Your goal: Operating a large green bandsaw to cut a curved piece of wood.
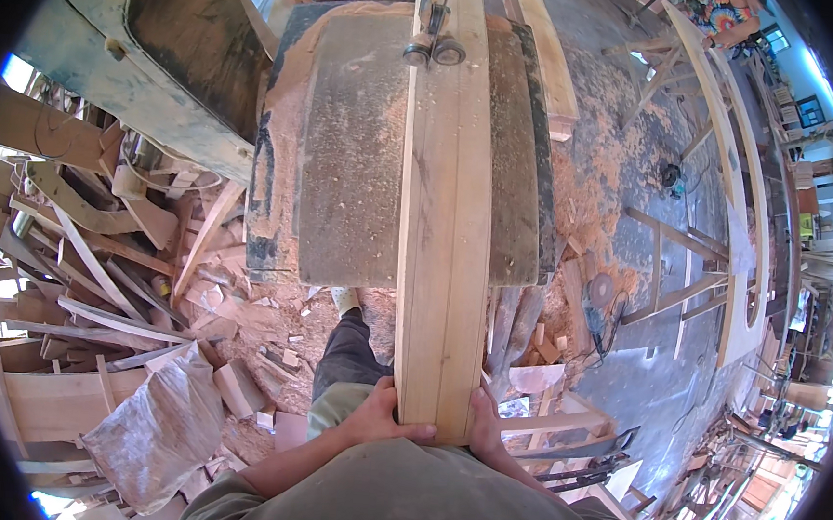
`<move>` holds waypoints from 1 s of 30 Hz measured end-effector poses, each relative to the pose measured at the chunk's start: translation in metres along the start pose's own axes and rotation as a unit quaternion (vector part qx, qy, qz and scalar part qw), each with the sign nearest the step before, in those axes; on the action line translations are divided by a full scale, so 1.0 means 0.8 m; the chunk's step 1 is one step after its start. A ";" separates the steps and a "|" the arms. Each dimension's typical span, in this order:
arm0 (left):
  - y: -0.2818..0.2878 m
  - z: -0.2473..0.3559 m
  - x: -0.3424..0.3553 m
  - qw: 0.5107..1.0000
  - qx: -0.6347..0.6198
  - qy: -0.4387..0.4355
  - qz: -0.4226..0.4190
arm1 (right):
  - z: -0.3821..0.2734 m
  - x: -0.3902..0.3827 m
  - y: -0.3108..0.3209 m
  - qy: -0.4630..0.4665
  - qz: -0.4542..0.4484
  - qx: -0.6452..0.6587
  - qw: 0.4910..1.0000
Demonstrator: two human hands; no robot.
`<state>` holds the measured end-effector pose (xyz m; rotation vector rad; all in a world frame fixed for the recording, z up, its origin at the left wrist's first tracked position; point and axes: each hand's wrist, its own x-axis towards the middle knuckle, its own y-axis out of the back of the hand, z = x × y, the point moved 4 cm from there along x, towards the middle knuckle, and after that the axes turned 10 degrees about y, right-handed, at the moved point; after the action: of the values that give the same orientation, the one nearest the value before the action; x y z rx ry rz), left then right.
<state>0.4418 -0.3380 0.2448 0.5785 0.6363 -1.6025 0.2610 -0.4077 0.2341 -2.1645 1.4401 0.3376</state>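
A long, thick wooden board (445,262) with a pencil line along it lies across the dusty saw table (356,159) of a band saw. Its far end runs under the saw's guide wheels (435,51) and out at the top edge. My left hand (384,418) grips the near end at its left corner, thumb on top. On the opposite side my right hand (485,421) is wrapped round the edge, its fingers partly hidden beneath. The near end sits close against my body. The blade itself is hard to make out.
The saw's pale housing (94,35) stands at the far left, above a heap of curved offcuts (98,257). Right of the table are another board (544,61), an angle grinder (596,311) on the sawdust-strewn floor, trestles (672,268) under a long frame (731,185), and another person's arm (737,33).
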 end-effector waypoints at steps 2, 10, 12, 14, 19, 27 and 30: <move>0.001 0.000 0.000 1.000 0.007 -0.006 0.000 | -0.002 0.000 0.000 0.006 -0.005 -0.033 0.999; 0.003 0.003 0.002 1.000 0.011 -0.008 0.004 | 0.014 0.005 0.006 0.001 -0.005 0.022 1.000; 0.001 0.002 0.007 0.999 -0.019 -0.042 -0.010 | 0.009 0.003 0.006 0.040 -0.048 0.024 0.998; -0.001 -0.006 0.010 0.999 -0.021 -0.035 -0.013 | -0.002 -0.003 0.002 0.032 -0.060 0.042 0.997; -0.003 -0.007 0.014 0.999 -0.028 -0.022 -0.025 | -0.018 -0.004 -0.009 0.005 -0.054 0.047 0.997; -0.009 -0.023 0.020 0.996 -0.079 -0.028 -0.020 | -0.017 0.003 -0.012 -0.015 -0.024 0.028 0.999; -0.004 -0.015 0.015 0.999 -0.045 -0.026 -0.008 | -0.014 -0.001 -0.013 -0.028 -0.019 0.085 0.996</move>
<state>0.4373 -0.3379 0.2281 0.4640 0.6721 -1.5903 0.2694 -0.4102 0.2464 -2.0275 1.3444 0.2514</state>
